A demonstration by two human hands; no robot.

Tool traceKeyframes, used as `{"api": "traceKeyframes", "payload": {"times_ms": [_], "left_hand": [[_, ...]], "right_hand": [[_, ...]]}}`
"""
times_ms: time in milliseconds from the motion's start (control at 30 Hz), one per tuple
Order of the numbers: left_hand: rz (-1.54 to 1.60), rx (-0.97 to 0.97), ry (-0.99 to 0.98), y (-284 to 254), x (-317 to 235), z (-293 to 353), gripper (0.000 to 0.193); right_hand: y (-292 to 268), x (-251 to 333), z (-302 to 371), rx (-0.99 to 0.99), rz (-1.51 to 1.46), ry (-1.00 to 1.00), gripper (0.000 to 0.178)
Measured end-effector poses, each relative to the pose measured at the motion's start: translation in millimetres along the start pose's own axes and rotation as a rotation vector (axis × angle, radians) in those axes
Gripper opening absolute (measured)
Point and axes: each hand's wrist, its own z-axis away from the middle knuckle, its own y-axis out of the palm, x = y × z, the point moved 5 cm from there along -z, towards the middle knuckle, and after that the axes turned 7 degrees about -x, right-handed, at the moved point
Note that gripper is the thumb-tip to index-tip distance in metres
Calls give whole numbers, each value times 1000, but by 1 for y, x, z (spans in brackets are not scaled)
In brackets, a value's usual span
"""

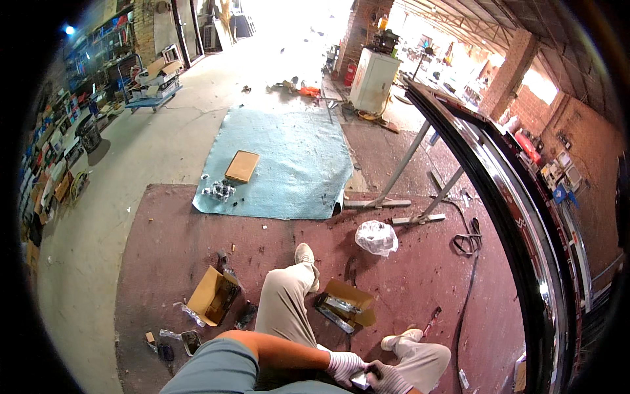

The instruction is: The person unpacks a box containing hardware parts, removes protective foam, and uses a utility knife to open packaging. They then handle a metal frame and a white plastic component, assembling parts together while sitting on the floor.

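Note:
Low in the head view, both hands meet close to my body, in striped knit gloves with dark finger parts. My left hand (345, 368) is closed around a small shiny, silvery-white piece (359, 379) whose kind I cannot make out. Against the same piece, the curled fingers of my right hand (388, 379) press in from the right. An open cardboard box (363, 314) with clear-wrapped silvery parts lies between my feet. Another open cardboard box (204, 297) sits left of my knee, dark inside, with plastic wrapping beside it.
A long black metal frame (489, 154) leans over trestle legs (405, 161) on my right. A clear plastic bag (377, 238) and a dark cable (467, 308) lie on the reddish mat (164, 249). Ahead, a light-blue mat (289, 177) bears a flat carton (242, 166) and wrapped parts.

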Motion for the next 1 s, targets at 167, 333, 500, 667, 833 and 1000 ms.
{"api": "traceKeyframes", "payload": {"times_ms": [167,333,500,667,833,1000], "left_hand": [[-33,-57,-42,-16,-13,0,67],[175,-100,-112,1,39,-12,47],[198,-88,-99,-21,4,-4,30],[-62,-17,-109,-28,-12,3,26],[-70,-27,-104,-21,-10,2,27],[-96,24,-24,0,18,-15,24]], "right_hand": [[-9,-4,-10,-51,67,98,23],[11,-70,-2,-36,-564,351,34],[7,-57,9,-65,-766,606,35],[18,-49,14,-88,-819,659,36],[15,-33,18,-127,-579,647,40],[15,-32,20,-270,-373,449,39]]}}
